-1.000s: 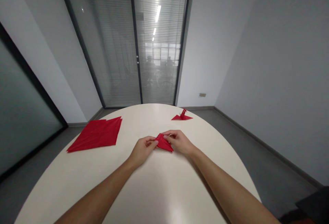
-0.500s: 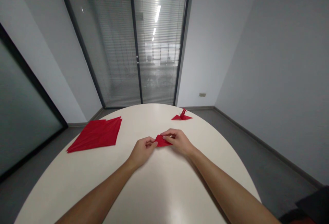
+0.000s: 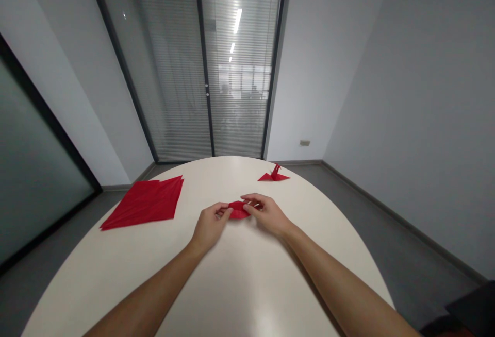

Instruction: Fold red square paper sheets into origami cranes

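Note:
A small folded piece of red paper (image 3: 237, 209) sits between my two hands, just above the white round table (image 3: 240, 285). My left hand (image 3: 209, 226) pinches its left end with curled fingers. My right hand (image 3: 266, 213) grips its right end, fingers bent over the top. Much of the paper is hidden behind my fingers.
A stack of flat red paper sheets (image 3: 146, 202) lies on the table at the left. A finished red paper crane (image 3: 274, 174) stands near the table's far right edge. Glass doors with blinds (image 3: 201, 64) are behind the table, and grey floor surrounds it.
The red piece has gone from a broad triangle lying toward my right hand to a smaller, narrower shape held between both hands. Both hands have shifted slightly away from me.

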Tool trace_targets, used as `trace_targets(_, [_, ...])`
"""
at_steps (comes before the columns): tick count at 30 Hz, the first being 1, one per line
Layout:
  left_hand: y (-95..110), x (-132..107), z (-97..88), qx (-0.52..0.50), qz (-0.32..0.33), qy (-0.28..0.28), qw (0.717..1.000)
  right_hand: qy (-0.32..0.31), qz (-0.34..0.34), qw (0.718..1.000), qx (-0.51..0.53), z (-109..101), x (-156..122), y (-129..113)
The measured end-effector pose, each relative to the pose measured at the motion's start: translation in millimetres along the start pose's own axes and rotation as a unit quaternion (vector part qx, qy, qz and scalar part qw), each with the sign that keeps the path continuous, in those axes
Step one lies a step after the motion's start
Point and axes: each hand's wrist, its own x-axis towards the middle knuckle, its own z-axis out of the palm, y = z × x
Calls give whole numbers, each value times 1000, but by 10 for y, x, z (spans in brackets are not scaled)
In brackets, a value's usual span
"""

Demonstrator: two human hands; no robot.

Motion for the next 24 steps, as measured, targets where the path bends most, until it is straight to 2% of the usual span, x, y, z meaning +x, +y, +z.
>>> trace_targets(3, [-44,39,-9,-16,-19,44,999,6,10,1000,21,-8,4,35])
trace_targets(5, [-53,52,-10,-28,-29,47,998,1,18,999,43,-9,12,67])
trace_targets(11, [-18,33,5,-75,-40,1,996,20,21,996,85,-12,67,166])
trace_targets(15, [-12,15,8,-91,-55,-44,993,40,16,985,164,1,97,179])
trace_targets(17, [-13,11,1,-98,-57,-48,992,45,13,979,200,28,97,165])
trace_targets(21, [-6,9,-21,-99,-53,-18,993,11,39,967,252,117,64,126])
trace_targets(24, [6,3,-28,-105,-48,-24,993,-23,51,966,253,167,45,103])
